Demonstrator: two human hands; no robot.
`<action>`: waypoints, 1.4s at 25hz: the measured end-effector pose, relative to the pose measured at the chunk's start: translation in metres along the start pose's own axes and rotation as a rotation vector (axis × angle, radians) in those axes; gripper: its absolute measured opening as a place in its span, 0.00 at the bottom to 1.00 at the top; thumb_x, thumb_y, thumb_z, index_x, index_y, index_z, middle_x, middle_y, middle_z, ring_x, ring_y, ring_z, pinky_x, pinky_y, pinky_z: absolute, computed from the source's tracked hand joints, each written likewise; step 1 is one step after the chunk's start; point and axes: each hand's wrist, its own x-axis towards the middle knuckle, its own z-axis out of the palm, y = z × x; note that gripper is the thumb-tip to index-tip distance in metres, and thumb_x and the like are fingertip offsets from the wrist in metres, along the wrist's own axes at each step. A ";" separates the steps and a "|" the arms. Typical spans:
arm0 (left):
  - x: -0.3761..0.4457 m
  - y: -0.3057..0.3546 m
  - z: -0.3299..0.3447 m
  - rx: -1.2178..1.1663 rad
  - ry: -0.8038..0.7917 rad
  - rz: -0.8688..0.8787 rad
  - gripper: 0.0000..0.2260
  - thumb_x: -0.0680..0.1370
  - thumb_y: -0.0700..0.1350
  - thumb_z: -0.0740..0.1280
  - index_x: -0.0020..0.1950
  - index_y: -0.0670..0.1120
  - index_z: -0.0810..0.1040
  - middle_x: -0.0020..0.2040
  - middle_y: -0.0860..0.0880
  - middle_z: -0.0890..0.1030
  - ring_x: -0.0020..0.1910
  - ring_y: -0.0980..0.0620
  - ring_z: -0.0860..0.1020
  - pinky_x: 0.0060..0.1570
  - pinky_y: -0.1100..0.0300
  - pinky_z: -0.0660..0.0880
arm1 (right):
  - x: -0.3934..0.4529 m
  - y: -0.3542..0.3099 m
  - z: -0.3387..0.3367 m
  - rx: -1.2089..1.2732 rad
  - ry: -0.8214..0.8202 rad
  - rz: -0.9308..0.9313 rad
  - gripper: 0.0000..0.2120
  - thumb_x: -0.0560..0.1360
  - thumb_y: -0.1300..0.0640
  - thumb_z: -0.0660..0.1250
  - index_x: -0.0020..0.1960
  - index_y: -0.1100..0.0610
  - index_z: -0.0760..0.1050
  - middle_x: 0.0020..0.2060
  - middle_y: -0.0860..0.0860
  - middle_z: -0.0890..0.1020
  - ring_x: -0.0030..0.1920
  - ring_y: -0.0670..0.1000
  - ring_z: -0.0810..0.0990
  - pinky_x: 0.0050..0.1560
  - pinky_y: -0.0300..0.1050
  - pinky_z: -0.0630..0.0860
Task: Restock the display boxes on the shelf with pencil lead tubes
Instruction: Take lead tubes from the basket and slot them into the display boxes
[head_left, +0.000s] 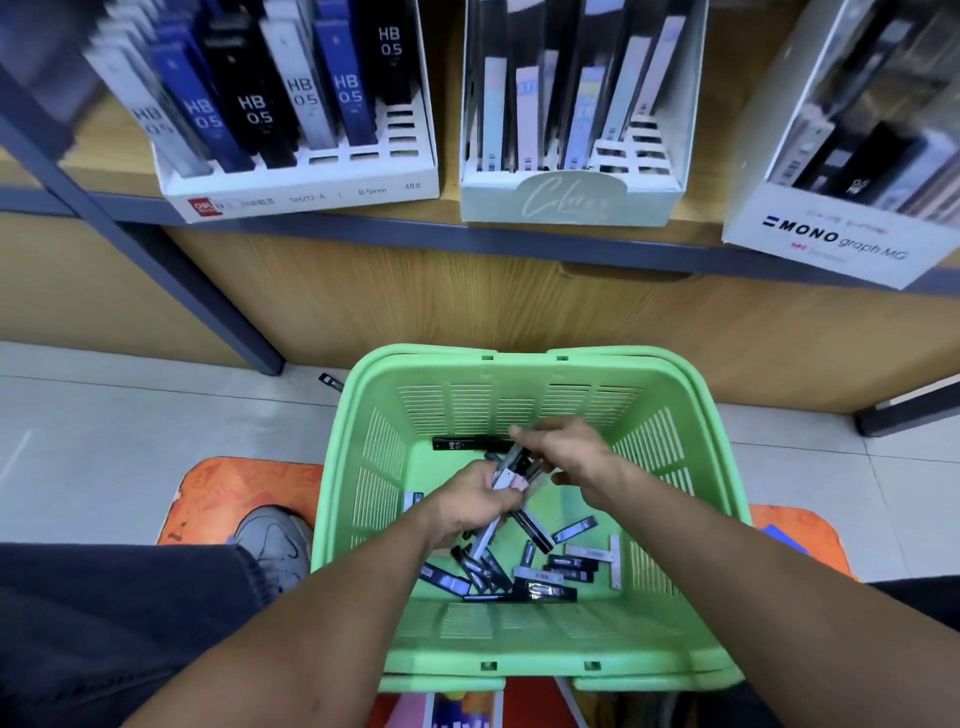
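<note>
Wooden shelf (363, 291) across the top of the frame: three display boxes (301, 197), each with open slots. Green basket (519, 649) at centre on pale floor tiles (104, 415), loose lead tubes (566, 564) on its bottom. Your left hand (470, 506) grips a bundle of tubes (506, 475); your right hand (569, 454) pinches the bundle's upper end. Step: gathering stock. Next, likely: lift the bundle and match tubes to a box.

My slotted green plastic basket (524, 410) holds black, grey and white lead tubes (545, 577); an orange patterned mat (234, 488) lies under it.
</note>
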 end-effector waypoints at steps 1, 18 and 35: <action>-0.004 0.005 -0.001 0.017 -0.031 0.004 0.04 0.76 0.40 0.67 0.43 0.47 0.76 0.35 0.50 0.75 0.35 0.50 0.73 0.41 0.56 0.70 | -0.003 -0.002 -0.004 0.061 -0.012 0.012 0.15 0.73 0.52 0.77 0.56 0.58 0.80 0.49 0.53 0.85 0.46 0.50 0.81 0.40 0.43 0.73; -0.104 0.168 -0.055 0.063 -0.097 0.097 0.03 0.80 0.35 0.63 0.49 0.42 0.71 0.29 0.48 0.70 0.25 0.53 0.68 0.25 0.63 0.66 | -0.117 -0.100 -0.073 0.048 -0.254 -0.387 0.17 0.78 0.59 0.72 0.60 0.63 0.68 0.39 0.56 0.82 0.26 0.49 0.74 0.24 0.42 0.70; -0.189 0.305 -0.128 0.239 0.365 0.304 0.08 0.75 0.32 0.70 0.50 0.37 0.73 0.32 0.42 0.79 0.25 0.50 0.74 0.29 0.59 0.71 | -0.197 -0.234 -0.064 -0.847 0.078 -0.826 0.13 0.80 0.63 0.65 0.62 0.54 0.76 0.43 0.49 0.81 0.41 0.48 0.81 0.43 0.42 0.75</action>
